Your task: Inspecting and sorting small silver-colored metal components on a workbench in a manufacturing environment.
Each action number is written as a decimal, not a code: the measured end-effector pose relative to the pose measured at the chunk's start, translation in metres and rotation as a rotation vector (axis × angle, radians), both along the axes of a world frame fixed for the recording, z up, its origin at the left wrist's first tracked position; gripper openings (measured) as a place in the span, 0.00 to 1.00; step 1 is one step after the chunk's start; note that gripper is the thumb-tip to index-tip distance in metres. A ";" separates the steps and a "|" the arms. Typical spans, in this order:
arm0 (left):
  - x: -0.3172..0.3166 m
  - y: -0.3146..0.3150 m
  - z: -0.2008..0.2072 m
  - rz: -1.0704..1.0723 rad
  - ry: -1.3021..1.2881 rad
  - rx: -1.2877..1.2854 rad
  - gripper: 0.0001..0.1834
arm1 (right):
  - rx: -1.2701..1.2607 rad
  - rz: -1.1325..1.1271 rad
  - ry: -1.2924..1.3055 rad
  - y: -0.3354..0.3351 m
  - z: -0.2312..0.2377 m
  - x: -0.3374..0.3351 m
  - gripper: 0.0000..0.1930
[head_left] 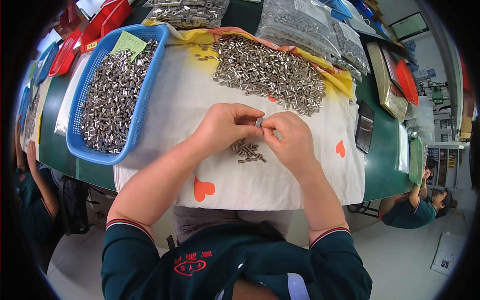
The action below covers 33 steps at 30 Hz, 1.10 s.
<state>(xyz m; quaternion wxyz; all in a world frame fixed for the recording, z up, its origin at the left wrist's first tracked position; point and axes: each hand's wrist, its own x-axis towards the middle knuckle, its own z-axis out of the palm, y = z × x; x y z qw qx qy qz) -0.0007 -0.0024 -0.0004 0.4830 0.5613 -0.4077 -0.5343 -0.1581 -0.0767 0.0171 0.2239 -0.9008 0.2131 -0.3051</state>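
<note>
My left hand (227, 125) and my right hand (289, 137) meet over the middle of a white cloth (170, 100) with heart prints. Between the fingertips of both is a small silvery metal sleeve (258, 122), pinched from either side. Just below my hands lies a little pile of the same metal sleeves (248, 152). Farther off, a large heap of sleeves (270, 70) spreads over the cloth. To the left stands a blue perforated basket (131, 145) full of sleeves, with a yellow-green paper slip (129, 45) on top.
Clear bags of metal parts (297, 22) line the far edge beside a rolled yellow and orange cloth edge (200, 36). A dark phone-like slab (365, 126) lies at right, near a red tray (407, 82). Co-workers sit at the left and right (412, 207).
</note>
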 end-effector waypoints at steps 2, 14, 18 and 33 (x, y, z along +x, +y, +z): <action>0.001 0.000 0.001 -0.011 -0.047 0.007 0.18 | -0.008 0.018 0.048 0.000 0.000 -0.002 0.05; 0.000 0.001 0.005 -0.098 0.093 0.028 0.18 | 0.881 -0.053 0.061 -0.023 0.000 -0.013 0.05; 0.001 0.003 0.003 -0.176 0.052 -0.002 0.16 | 0.437 -0.408 0.074 -0.037 0.000 -0.016 0.04; 0.006 -0.002 0.000 -0.127 0.160 0.029 0.18 | -0.042 -0.327 0.251 -0.034 -0.012 -0.016 0.04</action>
